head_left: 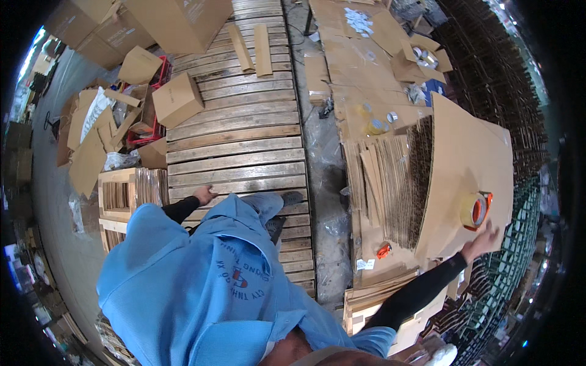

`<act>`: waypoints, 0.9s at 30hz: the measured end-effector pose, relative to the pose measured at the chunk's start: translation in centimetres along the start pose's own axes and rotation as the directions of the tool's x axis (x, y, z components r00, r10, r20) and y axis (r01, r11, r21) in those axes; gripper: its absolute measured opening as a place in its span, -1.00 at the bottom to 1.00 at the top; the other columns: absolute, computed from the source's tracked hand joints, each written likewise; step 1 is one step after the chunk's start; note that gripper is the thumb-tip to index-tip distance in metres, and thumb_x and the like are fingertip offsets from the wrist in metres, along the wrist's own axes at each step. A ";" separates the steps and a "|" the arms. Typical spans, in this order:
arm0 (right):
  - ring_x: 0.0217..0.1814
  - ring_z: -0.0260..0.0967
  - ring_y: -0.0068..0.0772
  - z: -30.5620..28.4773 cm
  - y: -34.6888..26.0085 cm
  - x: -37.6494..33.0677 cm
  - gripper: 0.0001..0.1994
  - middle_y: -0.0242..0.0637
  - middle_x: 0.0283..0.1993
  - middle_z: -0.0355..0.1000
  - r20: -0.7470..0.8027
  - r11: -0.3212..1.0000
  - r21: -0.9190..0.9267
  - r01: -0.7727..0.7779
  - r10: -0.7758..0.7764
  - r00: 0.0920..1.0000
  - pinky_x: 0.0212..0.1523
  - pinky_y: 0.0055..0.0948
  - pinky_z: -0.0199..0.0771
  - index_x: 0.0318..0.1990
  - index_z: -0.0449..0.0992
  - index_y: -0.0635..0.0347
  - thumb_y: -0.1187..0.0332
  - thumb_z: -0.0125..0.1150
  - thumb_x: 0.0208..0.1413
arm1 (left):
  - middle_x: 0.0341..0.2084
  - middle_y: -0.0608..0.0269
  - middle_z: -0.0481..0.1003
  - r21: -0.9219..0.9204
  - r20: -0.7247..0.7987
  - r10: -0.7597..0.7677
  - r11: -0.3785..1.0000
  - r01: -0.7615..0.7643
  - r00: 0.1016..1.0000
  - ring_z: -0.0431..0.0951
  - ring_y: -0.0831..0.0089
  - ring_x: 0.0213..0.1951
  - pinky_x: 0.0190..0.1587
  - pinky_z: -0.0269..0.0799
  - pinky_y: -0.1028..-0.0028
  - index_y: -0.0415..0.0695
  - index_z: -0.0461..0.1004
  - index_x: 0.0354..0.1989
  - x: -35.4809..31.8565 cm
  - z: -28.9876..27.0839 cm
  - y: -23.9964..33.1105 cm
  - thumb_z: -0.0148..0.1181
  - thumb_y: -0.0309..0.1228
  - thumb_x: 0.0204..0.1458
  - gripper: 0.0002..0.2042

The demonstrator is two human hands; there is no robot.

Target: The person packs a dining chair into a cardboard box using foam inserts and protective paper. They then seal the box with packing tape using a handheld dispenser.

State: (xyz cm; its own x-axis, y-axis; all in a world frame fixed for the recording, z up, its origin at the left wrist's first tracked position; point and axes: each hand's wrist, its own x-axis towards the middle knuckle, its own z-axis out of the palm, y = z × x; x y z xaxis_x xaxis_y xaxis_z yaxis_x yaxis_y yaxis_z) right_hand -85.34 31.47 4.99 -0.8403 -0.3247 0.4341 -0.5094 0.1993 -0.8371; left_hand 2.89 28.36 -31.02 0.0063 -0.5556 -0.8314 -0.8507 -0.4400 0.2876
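Note:
My right hand (480, 241) reaches out over a large flat cardboard sheet (461, 158) with its fingers apart and nothing held. Just beyond its fingertips, a tape dispenser (474, 211) with an orange-red frame and a wide roll of tape rests on the sheet. Whether the fingertips touch the dispenser, I cannot tell. Out to the left, my left hand (205, 194) hangs above the wooden slatted platform (238, 161), its fingers loosely apart and holding nothing. Folded cardboard pieces (390, 189) stand in a tight row beside the large sheet.
A small orange-red tool (383, 250) lies near the row of cardboard. Tape rolls (378, 126) and an open box (422, 60) sit farther along the cardboard-covered table (360, 73). Cartons (177, 99) and scrap stand at left; two cardboard strips (262, 50) lie on the platform.

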 end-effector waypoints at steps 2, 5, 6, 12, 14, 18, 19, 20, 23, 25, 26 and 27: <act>0.14 0.37 -0.18 2.2 -7.9 -8.9 -0.59 -0.01 0.21 0.35 -0.222 0.982 0.115 0.152 -0.123 0.967 0.13 -0.20 0.45 0.13 0.40 0.47 0.45 0.18 0.15 | 0.11 -0.28 0.44 0.000 -0.191 -0.040 0.999 0.041 0.981 0.46 -0.06 0.17 0.23 0.36 0.21 -0.32 0.31 0.28 -1.8 -1.3 -6.9 0.24 0.05 0.04 -0.23; 0.19 0.34 -0.17 5.7 -13.2 -19.1 -0.56 0.02 0.24 0.34 -0.360 0.913 0.222 0.343 -0.250 0.899 0.18 -0.19 0.42 0.18 0.37 0.45 0.50 0.19 0.14 | 0.10 -0.29 0.45 0.040 -0.288 -0.065 0.996 0.080 0.955 0.46 -0.06 0.17 0.23 0.36 0.20 -0.32 0.31 0.28 -0.7 -3.1 -9.1 0.23 0.07 0.03 -0.22; 0.19 0.34 -0.17 8.8 -13.9 -22.7 -0.55 0.01 0.23 0.35 -0.273 0.906 0.210 0.367 -0.306 0.912 0.19 -0.19 0.40 0.20 0.36 0.43 0.54 0.19 0.12 | 0.10 -0.29 0.45 0.059 -0.299 -0.091 0.992 0.114 0.950 0.45 -0.07 0.18 0.24 0.35 0.20 -0.32 0.31 0.28 -0.7 -3.9 -9.3 0.23 0.08 0.03 -0.21; 0.34 0.23 -0.06 33.4 -13.3 -37.0 -0.32 0.06 0.38 0.20 0.680 0.981 0.187 0.055 -0.170 0.714 0.29 -0.21 0.26 0.28 0.29 0.32 0.34 0.44 0.01 | 0.07 -0.32 0.46 -0.062 -0.367 -0.181 0.983 0.170 0.912 0.46 -0.11 0.15 0.22 0.36 0.13 -0.36 0.33 0.24 3.7 -11.6 -1.6 0.18 0.15 0.00 -0.17; 0.38 0.18 0.05 41.3 -10.9 -40.2 -0.17 0.12 0.38 0.20 0.818 0.997 0.078 0.027 -0.080 0.569 0.33 -0.16 0.21 0.34 0.20 0.36 0.21 0.49 -0.04 | 0.07 -0.35 0.46 -0.090 -0.358 -0.190 0.982 0.169 0.914 0.47 -0.11 0.15 0.21 0.37 0.12 -0.36 0.37 0.21 8.4 -14.9 -1.0 0.17 0.18 -0.01 -0.17; 0.38 0.20 0.10 54.7 -5.8 -46.7 -0.10 0.17 0.33 0.25 0.910 0.976 -0.129 0.177 0.045 0.413 0.34 -0.15 0.21 0.36 0.15 0.43 0.13 0.49 -0.05 | 0.07 -0.36 0.45 -0.187 -0.446 -0.239 0.967 0.171 0.863 0.46 -0.11 0.16 0.21 0.36 0.13 -0.44 0.40 0.14 23.8 -21.8 -0.7 0.20 0.24 -0.05 -0.12; 0.38 0.20 0.10 57.5 -4.4 -48.2 -0.09 0.17 0.32 0.26 0.922 0.963 -0.184 0.196 0.100 0.374 0.34 -0.15 0.21 0.36 0.14 0.44 0.12 0.49 -0.05 | 0.08 -0.36 0.44 -0.185 -0.401 -0.242 0.966 0.181 0.884 0.45 -0.11 0.17 0.22 0.35 0.13 -0.44 0.38 0.16 27.8 -23.6 -0.2 0.19 0.25 -0.05 -0.11; 0.40 0.18 0.12 60.5 -2.5 -49.6 -0.07 0.19 0.33 0.25 0.932 0.958 -0.223 0.182 0.155 0.327 0.36 -0.15 0.19 0.37 0.12 0.45 0.11 0.48 -0.06 | 0.09 -0.36 0.43 -0.190 -0.372 -0.243 0.965 0.182 0.896 0.43 -0.12 0.18 0.23 0.34 0.13 -0.44 0.36 0.18 32.4 -25.6 1.1 0.19 0.26 -0.05 -0.09; 0.40 0.15 0.18 73.2 3.8 -53.5 -0.01 0.24 0.35 0.20 0.941 0.946 -0.301 0.122 0.274 0.199 0.38 -0.10 0.15 0.40 0.06 0.43 0.08 0.49 -0.08 | 0.15 -0.35 0.39 -0.063 -0.310 -0.158 0.987 0.146 0.937 0.40 -0.11 0.21 0.26 0.31 0.14 -0.42 0.33 0.21 47.8 -30.2 4.6 0.16 0.35 -0.06 -0.02; 0.40 0.13 0.21 79.7 7.1 -56.3 0.03 0.28 0.36 0.17 0.920 0.916 -0.390 0.094 0.382 0.092 0.39 -0.08 0.13 0.40 0.03 0.45 0.05 0.49 -0.10 | 0.09 -0.37 0.43 -0.066 -0.302 -0.042 0.998 0.023 0.952 0.44 -0.14 0.15 0.19 0.36 0.10 -0.44 0.35 0.18 57.8 -34.2 9.2 0.18 0.37 -0.10 0.00; 0.40 0.12 0.23 85.1 8.1 -57.1 0.04 0.30 0.36 0.16 0.905 0.900 -0.426 0.092 0.424 0.046 0.39 -0.09 0.13 0.40 0.02 0.48 0.03 0.49 -0.10 | 0.04 -0.38 0.46 -0.076 -0.181 -0.098 0.994 0.085 0.979 0.48 -0.15 0.11 0.16 0.39 0.08 -0.46 0.35 0.16 59.7 -39.1 14.2 0.21 0.37 -0.13 0.01; 0.38 0.16 0.24 89.4 10.9 -59.5 0.07 0.33 0.32 0.20 0.954 0.908 -0.299 0.294 0.281 0.103 0.36 -0.11 0.19 0.37 0.03 0.56 -0.04 0.48 -0.11 | 0.02 -0.41 0.47 -0.100 -0.483 -0.013 0.994 -0.041 0.876 0.49 -0.17 0.09 0.14 0.40 0.07 -0.49 0.37 0.13 65.6 -38.0 12.6 0.25 0.36 -0.18 0.02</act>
State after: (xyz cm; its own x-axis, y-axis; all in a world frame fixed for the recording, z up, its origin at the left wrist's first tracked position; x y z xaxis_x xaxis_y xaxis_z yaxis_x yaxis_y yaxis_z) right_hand -24.32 -29.68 -59.68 -0.0530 -0.8597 -0.5081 -0.7648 0.3621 -0.5329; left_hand 12.56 -40.39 -63.85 0.2703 -0.8214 -0.5023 -0.7933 -0.4856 0.3673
